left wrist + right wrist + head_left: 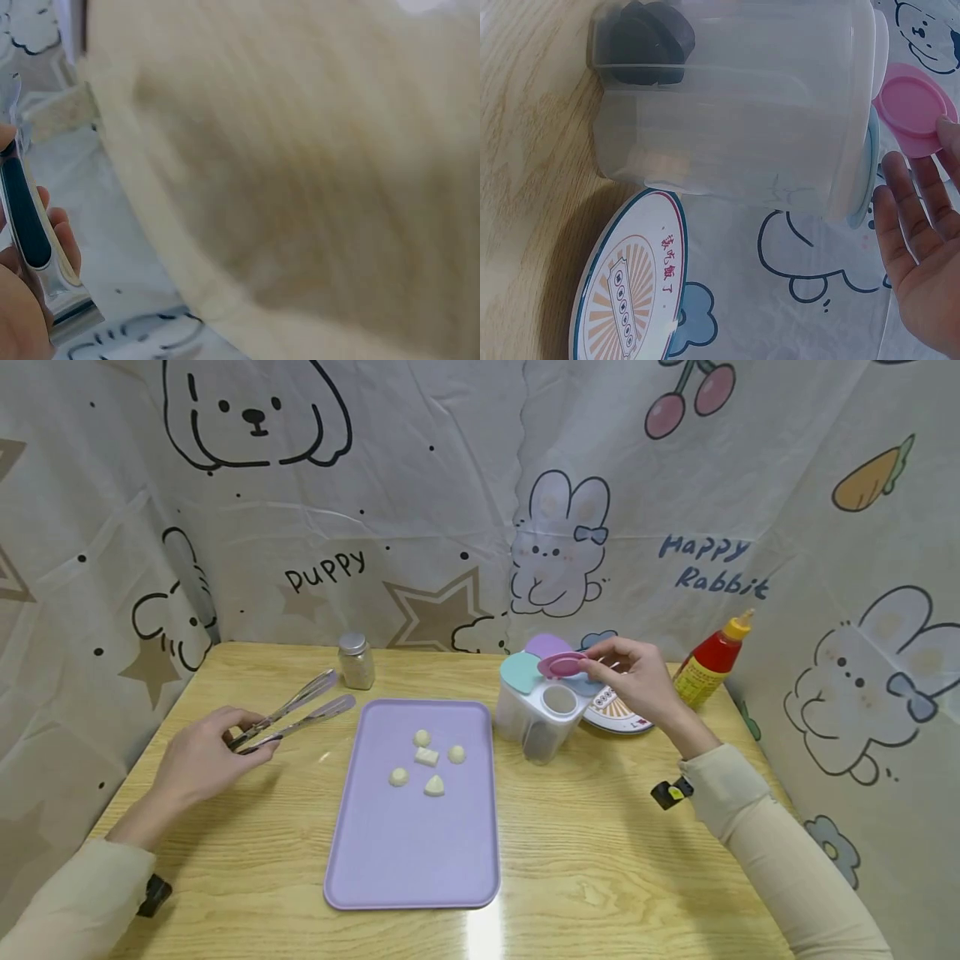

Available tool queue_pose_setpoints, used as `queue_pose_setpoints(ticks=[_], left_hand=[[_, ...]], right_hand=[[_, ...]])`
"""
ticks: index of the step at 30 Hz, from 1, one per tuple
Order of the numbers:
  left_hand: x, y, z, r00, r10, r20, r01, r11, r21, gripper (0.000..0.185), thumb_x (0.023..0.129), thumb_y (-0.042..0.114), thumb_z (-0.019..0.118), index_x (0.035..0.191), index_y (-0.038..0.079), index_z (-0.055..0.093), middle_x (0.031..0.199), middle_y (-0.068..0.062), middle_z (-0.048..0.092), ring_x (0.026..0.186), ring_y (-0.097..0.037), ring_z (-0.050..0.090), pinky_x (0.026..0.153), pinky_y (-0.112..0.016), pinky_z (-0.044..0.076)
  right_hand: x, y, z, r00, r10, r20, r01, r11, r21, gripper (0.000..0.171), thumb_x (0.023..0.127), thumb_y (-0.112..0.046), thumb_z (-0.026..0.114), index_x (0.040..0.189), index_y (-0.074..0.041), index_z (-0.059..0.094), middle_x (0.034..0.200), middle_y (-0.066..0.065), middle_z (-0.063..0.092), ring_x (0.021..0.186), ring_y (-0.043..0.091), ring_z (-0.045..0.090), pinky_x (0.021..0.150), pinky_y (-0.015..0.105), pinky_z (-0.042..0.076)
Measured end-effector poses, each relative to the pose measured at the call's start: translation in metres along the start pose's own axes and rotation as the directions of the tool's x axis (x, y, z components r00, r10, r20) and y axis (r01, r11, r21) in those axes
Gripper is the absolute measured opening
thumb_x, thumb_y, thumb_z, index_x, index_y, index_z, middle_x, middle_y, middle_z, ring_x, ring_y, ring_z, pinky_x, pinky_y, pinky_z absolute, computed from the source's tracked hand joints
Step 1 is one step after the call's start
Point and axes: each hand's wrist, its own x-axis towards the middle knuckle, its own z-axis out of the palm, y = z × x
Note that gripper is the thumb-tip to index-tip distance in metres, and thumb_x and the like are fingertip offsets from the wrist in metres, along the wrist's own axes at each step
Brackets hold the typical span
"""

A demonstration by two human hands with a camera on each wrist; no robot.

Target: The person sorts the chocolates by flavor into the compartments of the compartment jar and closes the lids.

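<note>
Pink round lid (562, 665): pinched at its edge by our right hand (637, 681), the disc reaching leftward from the fingertips, its ringed face showing. We cannot tell if it touches the container's top.

Key relation, as we judge it: the uncovered round opening (559, 699) of the lidded multi-compartment container (512, 714) lies just left of that pinch and nearer our body. Right hand by far the closer.

Mint-green lid (519, 672): beyond the pink one, left of the pinch. Printed plate (630, 285): below the right hand, beside the container.

Far left, our left hand (206, 752) holds metal tongs (307, 692), tips apart, long axis running forward and rightward from the grip. Purple tray (412, 852), with five pale pieces (427, 757), lies between both hands.
</note>
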Motion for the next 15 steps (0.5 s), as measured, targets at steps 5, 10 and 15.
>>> queue_pose_setpoints(ticks=[5,10,15], left_hand=[[-0.009,-0.015,-0.002,0.997,-0.061,0.048,0.060,0.998,0.032,0.039,0.086,0.037,0.084,0.116,0.014,0.076,0.105,-0.014,0.075,0.069,-0.012,0.053,0.056,-0.027,0.037],[-0.012,-0.022,0.000,0.991,-0.084,0.104,0.080,0.996,0.038,0.041,0.088,0.039,0.082,0.119,0.013,0.075,0.106,-0.015,0.076,0.066,-0.011,0.052,0.056,-0.029,0.036],[-0.009,-0.025,0.005,0.985,-0.090,0.147,0.083,0.995,0.050,0.044,0.088,0.041,0.082,0.120,0.012,0.075,0.102,-0.012,0.076,0.069,-0.012,0.055,0.058,-0.030,0.038]], right_hand=[[0.000,0.000,0.000,1.000,-0.002,0.000,0.002,1.000,-0.003,0.017,0.097,-0.016,0.076,0.106,-0.001,0.075,0.088,-0.016,0.070,0.076,0.007,0.065,0.069,0.018,0.053],[-0.001,-0.001,0.000,1.000,-0.006,-0.003,0.006,1.000,-0.004,0.017,0.097,-0.015,0.076,0.105,-0.001,0.075,0.088,-0.017,0.070,0.076,0.007,0.064,0.069,0.018,0.053],[-0.001,-0.001,0.000,1.000,-0.013,-0.004,0.013,1.000,-0.001,0.016,0.097,-0.015,0.076,0.105,-0.001,0.075,0.088,-0.017,0.070,0.076,0.007,0.064,0.069,0.018,0.053]])
